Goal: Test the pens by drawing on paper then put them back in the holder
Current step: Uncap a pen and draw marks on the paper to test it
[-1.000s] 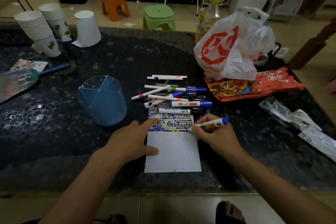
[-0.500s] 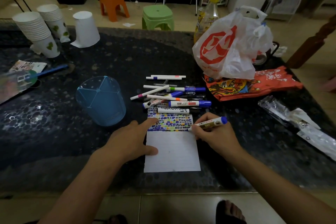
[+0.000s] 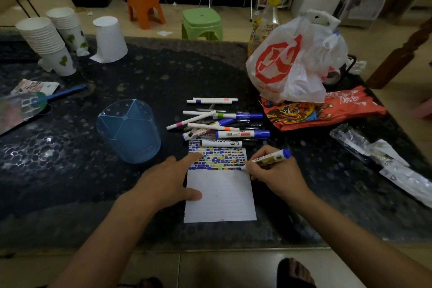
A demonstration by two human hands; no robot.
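Note:
A white lined sheet of paper (image 3: 221,196) lies on the dark table, its top third filled with small coloured marks. My left hand (image 3: 167,182) rests flat on the sheet's left edge, fingers spread, index finger pointing onto the marks. My right hand (image 3: 274,176) grips a blue-capped marker (image 3: 272,158) with its tip touching the paper's right edge at the lowest row of marks. A pile of several pens and markers (image 3: 217,124) lies just beyond the paper. The blue translucent pen holder (image 3: 128,132) stands left of the pile, and I see no pens in it.
A white and red plastic bag (image 3: 294,61) and a red packet (image 3: 327,110) sit at the right. Clear wrappers (image 3: 383,161) lie near the right edge. Stacked paper cups (image 3: 49,40) stand at the far left. The table's front edge (image 3: 210,249) runs below my forearms.
Both hands stay nearly where they were. The marker tip has edged slightly along the lowest row of marks at the paper's right side.

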